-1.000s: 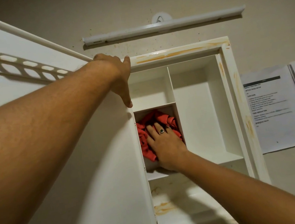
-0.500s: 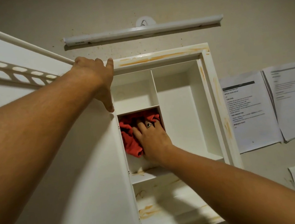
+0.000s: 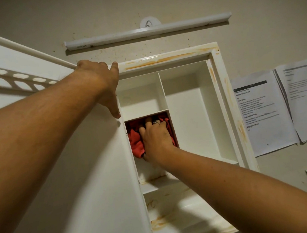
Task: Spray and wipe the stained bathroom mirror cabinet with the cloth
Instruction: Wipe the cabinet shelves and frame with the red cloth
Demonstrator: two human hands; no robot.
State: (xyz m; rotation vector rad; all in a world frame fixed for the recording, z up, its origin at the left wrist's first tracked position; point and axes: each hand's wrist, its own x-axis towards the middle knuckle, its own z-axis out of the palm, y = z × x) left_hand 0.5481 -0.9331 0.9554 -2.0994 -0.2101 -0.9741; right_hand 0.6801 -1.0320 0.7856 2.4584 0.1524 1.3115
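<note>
Pressing red cloth [image 3: 135, 141] against back of left middle compartment: right hand [image 3: 156, 139], fingers spread flat on it. Cloth bunched, filling most of that compartment. Just nearer, on bottom shelf, orange stains [image 3: 161, 222] not yet wiped. Farther up, left hand [image 3: 102, 78] hooked over top edge of open door [image 3: 61, 184], thumb down its inner edge, holding it wide. Orange streaks along cabinet [image 3: 221, 89] frame, top and right. Risks, as judged: door swinging in on right arm if left grip slips; bunched cloth smearing rather than lifting; frame streaks missed. No spray bottle in view.
</note>
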